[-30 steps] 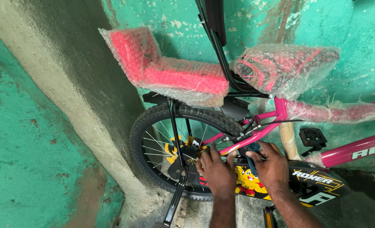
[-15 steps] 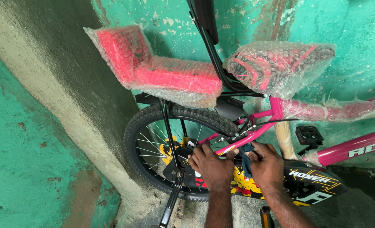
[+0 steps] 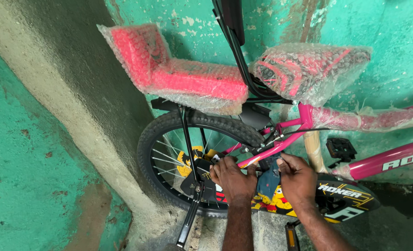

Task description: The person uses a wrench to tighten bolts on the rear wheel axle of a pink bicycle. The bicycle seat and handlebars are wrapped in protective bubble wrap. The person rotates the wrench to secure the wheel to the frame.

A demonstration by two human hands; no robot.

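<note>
While I look down past my forearms, my left hand lies knuckles up over the rear wheel of a small pink bicycle, its fingers curled down over the pink stay where it runs toward the hub; I cannot tell how tightly they close or whether they grip anything beneath. My right hand sits just beside it, fingers bent and pinched on the edge of a dark blue-grey piece that hangs between my two hands, against the bike's chain guard, which is black with yellow and red graphics. A black pedal with a yellow reflector shows low by my right wrist, and the other black pedal stands up behind the guard. Left of my left hand, a thin black stand drops from the wheel's axle area to the rough concrete floor. The black knobbly tyre carries silver spokes and a yellow patch behind them. Above the wheel, a red rear seat with backrest is wrapped in bubble wrap, and to its right the saddle is wrapped the same way, with a black bar rising between them. The pink top tube beyond the saddle is also in clear wrap. Behind everything is a worn teal wall, with a pale concrete ledge slanting down at left.
</note>
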